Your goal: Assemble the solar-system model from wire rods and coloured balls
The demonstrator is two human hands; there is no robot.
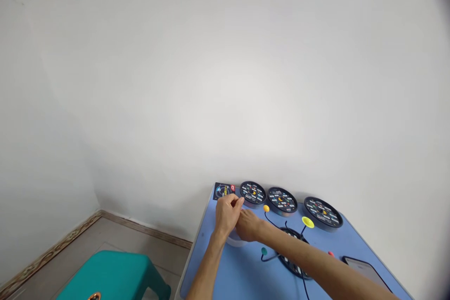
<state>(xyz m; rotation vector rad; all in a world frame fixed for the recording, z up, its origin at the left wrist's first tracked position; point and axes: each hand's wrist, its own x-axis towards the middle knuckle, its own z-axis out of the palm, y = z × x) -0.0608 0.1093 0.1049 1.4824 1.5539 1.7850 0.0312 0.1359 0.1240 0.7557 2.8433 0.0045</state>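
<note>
A person's left hand [227,213] and right hand [249,225] meet above a blue worktop [207,262], low in the center of the frame.
The left hand's fingers [238,201] are pressed together just beside a round black dial [252,193]; whether they pinch anything, I cannot tell. The right hand's fingers are hidden, above a pale round tub [235,241]. A printed card [223,191] lies left of the dial.

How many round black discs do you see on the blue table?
4. Three discs stand along the far edge of the blue table: left, middle, right. The fourth disc lies under the right arm, partly hidden. Others may be hidden.
</note>
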